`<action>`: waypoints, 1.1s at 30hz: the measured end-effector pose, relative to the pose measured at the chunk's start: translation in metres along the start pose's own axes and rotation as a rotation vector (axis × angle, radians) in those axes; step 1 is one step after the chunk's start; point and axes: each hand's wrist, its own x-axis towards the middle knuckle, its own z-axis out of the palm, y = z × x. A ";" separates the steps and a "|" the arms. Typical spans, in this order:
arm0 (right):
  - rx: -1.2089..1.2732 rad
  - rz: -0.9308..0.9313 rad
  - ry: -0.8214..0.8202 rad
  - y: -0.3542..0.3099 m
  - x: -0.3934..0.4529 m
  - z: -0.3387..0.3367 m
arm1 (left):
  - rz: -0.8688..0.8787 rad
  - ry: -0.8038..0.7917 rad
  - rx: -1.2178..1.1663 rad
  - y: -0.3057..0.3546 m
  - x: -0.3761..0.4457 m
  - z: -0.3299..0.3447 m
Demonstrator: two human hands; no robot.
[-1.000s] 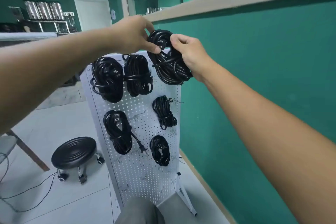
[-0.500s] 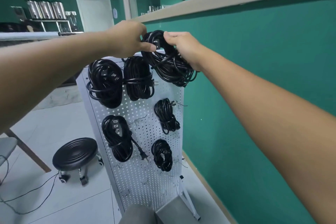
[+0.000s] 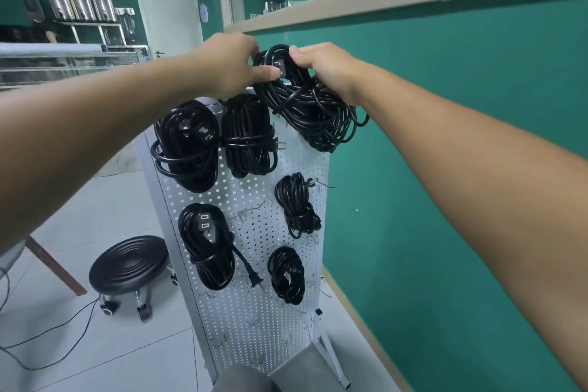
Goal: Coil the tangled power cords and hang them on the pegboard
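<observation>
Head view looks down two outstretched arms to a white pegboard [image 3: 254,264] standing beside a green wall [image 3: 445,169]. Both hands hold one coiled black cord [image 3: 311,108] at the board's top right corner, where no coil hangs yet. The left hand [image 3: 229,64] pinches the top of the loop, its thumb pressed by the plug, probably to keep the turns from springing apart. The right hand [image 3: 327,70] curls its fingers over the upper strands and carries the weight, so the bundle droops below it. Holding the loop high likely serves to open it over a hook, which the coil hides. Five coils already hang lower; a black stool [image 3: 130,261] stands on the floor.
</observation>
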 end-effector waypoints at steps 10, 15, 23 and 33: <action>0.113 0.158 -0.032 0.023 0.014 -0.002 | 0.001 0.030 -0.100 -0.014 0.017 0.023; 0.090 0.165 -0.038 0.029 0.019 -0.003 | -0.014 -0.014 -0.107 -0.018 0.025 0.029; 0.159 0.170 -0.015 0.048 0.024 0.007 | 0.018 -0.067 -0.052 -0.017 0.032 0.033; 0.092 0.060 0.206 0.054 0.005 0.006 | 0.113 -0.018 0.084 -0.019 0.021 0.029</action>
